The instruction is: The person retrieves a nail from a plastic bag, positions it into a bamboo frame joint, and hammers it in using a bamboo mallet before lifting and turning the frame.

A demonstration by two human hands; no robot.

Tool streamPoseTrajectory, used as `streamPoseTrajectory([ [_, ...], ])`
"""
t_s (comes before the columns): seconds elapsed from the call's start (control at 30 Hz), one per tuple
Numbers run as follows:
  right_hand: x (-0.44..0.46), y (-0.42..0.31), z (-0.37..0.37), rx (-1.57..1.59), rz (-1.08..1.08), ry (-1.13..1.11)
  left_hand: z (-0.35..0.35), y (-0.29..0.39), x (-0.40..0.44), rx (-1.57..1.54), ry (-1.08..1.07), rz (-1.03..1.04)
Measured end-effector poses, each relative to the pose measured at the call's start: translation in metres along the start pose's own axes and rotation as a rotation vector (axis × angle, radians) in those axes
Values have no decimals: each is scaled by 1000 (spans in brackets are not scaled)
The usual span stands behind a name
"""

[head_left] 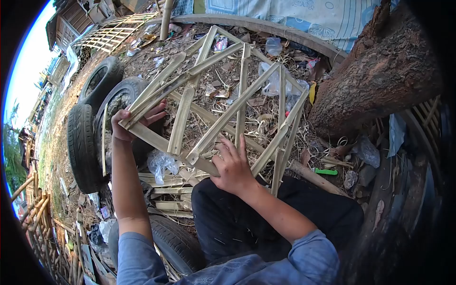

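Note:
A frame of split bamboo strips, crossed and joined in a zigzag lattice, is held up above my lap. My left hand grips its lower left corner, with the thumb on the near side and the fingers behind the strips. Near the bottom middle, my right hand holds the frame's lower strip, its fingers reaching up over the lattice. The tip of that strip is hidden by my right hand.
Old tires lie at the left, with another tire beside my legs. A tree trunk leans at the right. A green-handled tool, plastic bags and bamboo shavings are on the ground. A patterned blue sheet hangs behind.

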State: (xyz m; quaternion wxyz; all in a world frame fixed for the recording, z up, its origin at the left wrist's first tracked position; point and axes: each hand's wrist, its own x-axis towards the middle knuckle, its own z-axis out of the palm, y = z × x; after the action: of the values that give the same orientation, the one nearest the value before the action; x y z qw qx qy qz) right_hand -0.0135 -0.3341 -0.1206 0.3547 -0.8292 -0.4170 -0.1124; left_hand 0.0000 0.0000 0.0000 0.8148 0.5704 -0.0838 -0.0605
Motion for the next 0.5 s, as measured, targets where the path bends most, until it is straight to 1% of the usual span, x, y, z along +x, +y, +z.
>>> streamPoseTrajectory([
  [0.07, 19, -3, 11, 44, 29, 6, -25, 10, 27, -10, -36, -72],
  [0.1, 23, 29, 19, 5, 48, -36, -48, -30, 56, -80, -53, -93],
  [0.17, 52, 39, 40, 305, 143, -107, -79, -32, 71, -89, -61, -162],
  [0.2, 68, 40, 40, 208, 113, -147, -94, -36, 76, -96, -64, -182],
  [0.23, 82, 41, 43, 217, 116, -156, -107, -46, 74, -100, -54, -188],
  [0.3, 106, 45, 53, 189, 182, -199, -125, -73, 55, -372, 111, -74],
  [0.33, 117, 51, 61, 166, 198, -230, -121, -88, 46, -418, 580, -35],
  [0.37, 127, 57, 70, 183, 192, -241, -134, -107, 27, -285, 454, -107],
  [0.4, 136, 61, 80, 196, 269, -321, -105, -116, 20, -143, 598, -221],
  [0.43, 143, 64, 91, 212, 351, -400, -118, -139, 5, -149, 546, -334],
  [0.5, 155, 62, 104, 190, 375, -325, -80, -173, -12, -56, 379, -419],
])
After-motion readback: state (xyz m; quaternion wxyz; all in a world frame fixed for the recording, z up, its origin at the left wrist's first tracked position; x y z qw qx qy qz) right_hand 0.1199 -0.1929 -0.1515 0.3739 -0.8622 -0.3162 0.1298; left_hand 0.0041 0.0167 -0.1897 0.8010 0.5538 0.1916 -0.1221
